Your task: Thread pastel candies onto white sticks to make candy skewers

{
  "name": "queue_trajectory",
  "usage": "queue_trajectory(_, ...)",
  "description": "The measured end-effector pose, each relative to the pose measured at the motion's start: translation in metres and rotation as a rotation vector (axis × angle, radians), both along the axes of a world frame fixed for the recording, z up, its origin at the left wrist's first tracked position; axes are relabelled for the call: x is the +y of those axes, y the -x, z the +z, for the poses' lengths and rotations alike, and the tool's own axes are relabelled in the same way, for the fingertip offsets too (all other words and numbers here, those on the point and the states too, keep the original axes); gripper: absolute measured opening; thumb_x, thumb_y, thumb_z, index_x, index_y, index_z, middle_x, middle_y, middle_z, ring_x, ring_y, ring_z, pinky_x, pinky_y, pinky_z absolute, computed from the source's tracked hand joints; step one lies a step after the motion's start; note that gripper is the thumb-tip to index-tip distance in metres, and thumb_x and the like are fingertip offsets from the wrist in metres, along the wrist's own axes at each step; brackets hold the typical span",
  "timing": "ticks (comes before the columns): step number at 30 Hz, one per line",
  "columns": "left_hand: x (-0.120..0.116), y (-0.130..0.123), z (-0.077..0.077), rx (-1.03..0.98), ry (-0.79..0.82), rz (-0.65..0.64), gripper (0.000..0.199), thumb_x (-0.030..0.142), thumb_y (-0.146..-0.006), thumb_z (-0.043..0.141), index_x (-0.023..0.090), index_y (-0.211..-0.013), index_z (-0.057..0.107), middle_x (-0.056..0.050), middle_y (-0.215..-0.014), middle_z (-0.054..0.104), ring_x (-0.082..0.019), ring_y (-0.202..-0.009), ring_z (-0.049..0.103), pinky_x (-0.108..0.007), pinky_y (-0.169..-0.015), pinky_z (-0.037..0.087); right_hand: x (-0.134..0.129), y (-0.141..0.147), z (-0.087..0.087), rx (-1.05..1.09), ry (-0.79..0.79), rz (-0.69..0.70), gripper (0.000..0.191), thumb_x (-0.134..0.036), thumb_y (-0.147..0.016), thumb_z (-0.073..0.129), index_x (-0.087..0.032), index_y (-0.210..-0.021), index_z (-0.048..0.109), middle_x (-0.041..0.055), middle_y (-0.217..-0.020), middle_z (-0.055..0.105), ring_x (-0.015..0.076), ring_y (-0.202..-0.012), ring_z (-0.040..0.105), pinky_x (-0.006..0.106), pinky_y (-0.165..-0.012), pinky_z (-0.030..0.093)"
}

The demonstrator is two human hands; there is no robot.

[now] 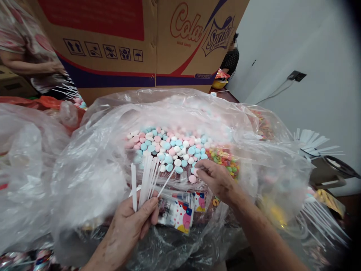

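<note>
Several white sticks (146, 177) fan upward from my left hand (135, 218), whose fingers are wrapped round their lower ends. My right hand (217, 180) is at the near right edge of a pile of pink, blue and white round candies (172, 148). Its thumb and fingertips are pinched on a pink candy (196, 171). Ring-shaped colourful candies (224, 160) lie beyond that hand. Below the pile, small printed packets (180, 216) rest beside my left hand. A large clear plastic bag (93, 165) surrounds the candies.
A big cardboard box (113, 66) stands behind the bag. More white sticks (316, 141) are at the right, with another bunch (324, 222) lower down. A person (31, 49) works at the upper left; another (231, 60) is partly hidden behind the box.
</note>
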State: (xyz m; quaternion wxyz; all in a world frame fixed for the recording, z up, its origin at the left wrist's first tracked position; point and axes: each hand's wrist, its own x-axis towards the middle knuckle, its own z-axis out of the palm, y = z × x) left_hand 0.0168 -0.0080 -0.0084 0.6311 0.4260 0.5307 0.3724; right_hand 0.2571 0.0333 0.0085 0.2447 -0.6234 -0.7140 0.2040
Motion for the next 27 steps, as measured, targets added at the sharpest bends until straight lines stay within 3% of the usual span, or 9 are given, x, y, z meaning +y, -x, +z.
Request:
queue_trajectory(4,0.0,-0.002,0.0,0.013,-0.009,-0.027,0.042,0.048,-0.076,0.062,0.016,-0.05,0.056,0.006,-0.043,0.044,-0.004,-0.035,0.03,-0.017,-0.037,0.018,-0.004,0.0,-0.014,0.002,0.025,0.055,0.015,-0.015,-0.085,0.047,-0.021,-0.08,0.06,-0.0011,-0.076,0.062,0.0145,-0.071,0.056,0.025,-0.068,0.04)
queue_trajectory(10,-0.001,-0.005,0.002,0.021,-0.022,-0.03,0.043,0.048,-0.076,0.062,0.016,-0.048,0.055,0.006,-0.044,0.044,-0.005,-0.035,0.031,-0.017,-0.037,0.019,-0.004,0.005,-0.034,-0.116,-0.092,0.034,0.015,-0.015,-0.09,0.045,-0.021,-0.08,0.054,0.0024,-0.083,0.058,0.0166,-0.077,0.055,0.028,-0.07,0.041)
queue_trajectory(18,0.0,-0.006,0.002,0.008,0.004,-0.015,0.043,0.05,-0.074,0.065,0.016,-0.048,0.056,0.005,-0.045,0.049,-0.004,-0.034,0.032,-0.017,-0.036,0.019,-0.017,0.009,-0.05,-0.375,-0.302,0.127,0.016,-0.012,-0.092,0.046,-0.021,-0.083,0.054,0.0066,-0.084,0.061,0.0216,-0.082,0.055,0.032,-0.074,0.044)
queue_trajectory(23,-0.001,-0.007,0.002,0.005,-0.009,-0.015,0.044,0.052,-0.073,0.067,0.017,-0.049,0.056,0.006,-0.043,0.046,-0.005,-0.035,0.032,-0.018,-0.036,0.019,-0.019,0.01,-0.058,-0.459,-0.312,0.153,0.018,-0.009,-0.092,0.044,-0.02,-0.087,0.057,0.009,-0.092,0.062,0.0223,-0.086,0.055,0.034,-0.078,0.046)
queue_trajectory(27,-0.003,-0.007,0.005,0.049,-0.011,-0.063,0.047,0.055,-0.073,0.065,0.017,-0.048,0.056,0.005,-0.045,0.045,-0.007,-0.036,0.031,-0.019,-0.036,0.02,-0.015,0.01,-0.061,-0.398,-0.302,0.151,0.021,-0.006,-0.09,0.042,-0.019,-0.083,0.058,0.0095,-0.089,0.062,0.0226,-0.086,0.055,0.035,-0.08,0.046)
